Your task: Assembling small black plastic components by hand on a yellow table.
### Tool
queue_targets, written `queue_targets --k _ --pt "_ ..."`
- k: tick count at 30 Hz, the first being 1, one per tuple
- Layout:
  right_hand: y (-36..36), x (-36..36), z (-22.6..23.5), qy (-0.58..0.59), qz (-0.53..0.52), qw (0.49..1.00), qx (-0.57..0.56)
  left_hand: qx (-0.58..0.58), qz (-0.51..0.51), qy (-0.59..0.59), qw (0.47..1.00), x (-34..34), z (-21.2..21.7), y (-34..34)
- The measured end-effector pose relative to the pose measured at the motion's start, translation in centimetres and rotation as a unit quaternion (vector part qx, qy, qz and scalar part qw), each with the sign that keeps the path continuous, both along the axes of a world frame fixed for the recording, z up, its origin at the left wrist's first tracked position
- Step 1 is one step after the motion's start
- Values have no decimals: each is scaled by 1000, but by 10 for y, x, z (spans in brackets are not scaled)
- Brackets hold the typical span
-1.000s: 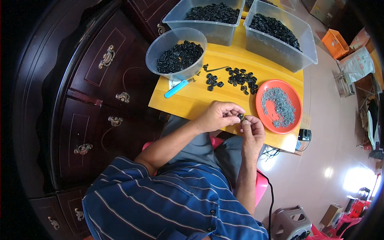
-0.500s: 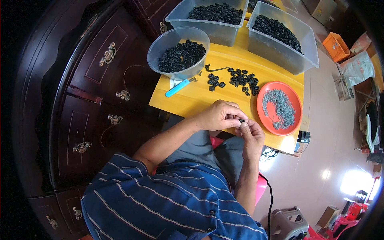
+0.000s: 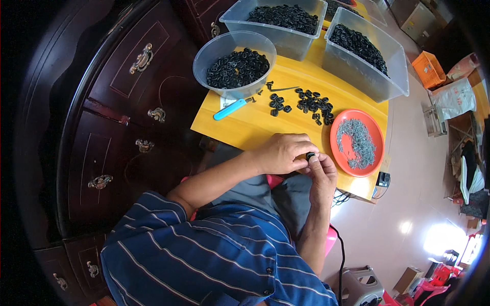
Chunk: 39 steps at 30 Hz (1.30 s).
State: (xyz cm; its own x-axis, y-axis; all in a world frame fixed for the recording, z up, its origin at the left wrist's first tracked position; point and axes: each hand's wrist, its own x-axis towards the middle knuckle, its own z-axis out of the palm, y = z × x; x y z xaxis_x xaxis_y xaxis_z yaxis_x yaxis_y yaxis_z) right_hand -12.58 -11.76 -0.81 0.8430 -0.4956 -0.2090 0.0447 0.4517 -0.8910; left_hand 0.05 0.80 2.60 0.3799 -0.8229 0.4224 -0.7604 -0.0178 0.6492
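Observation:
Over the near edge of the yellow table, my left hand and my right hand meet. Between their fingertips is a small black oval part, pinched from both sides. Most of it is covered by my fingers. Just beyond my hands lies a loose group of similar black parts, with a smaller cluster to its left. A red-orange plate holding many small silver metal pieces stands to the right of my hands.
A round clear tub of black parts stands at the table's left. Two rectangular clear bins hold more at the back. A blue-handled tool and a thin dark rod lie on the table. Dark wooden drawers rise at left.
The view has shifted slightly, so the table things sit a little lower and to the right. My hands stay together on the black part, which has turned a little and shows more.

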Motion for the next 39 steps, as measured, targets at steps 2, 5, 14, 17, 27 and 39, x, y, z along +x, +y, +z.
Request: queue_targets --k 2,5,14,17,27,39 --pt "0 -1 0 -7 10 1000 8 6 3 23 1000 1 -2 1" --pt "-1 -1 1 -1 16 1000 1 -14 3 24 1000 3 -3 1" --pt "-3 -1 -3 2 30 1000 -7 39 -12 137 990 0 9 4" --pt "-3 1 6 28 35 999 -24 -10 -21 161 987 1 11 4" --pt "-11 3 2 18 44 997 -54 -30 -23 191 981 10 -6 3" --pt "-10 -2 4 -3 20 994 -110 -12 -58 185 981 12 -8 -1"
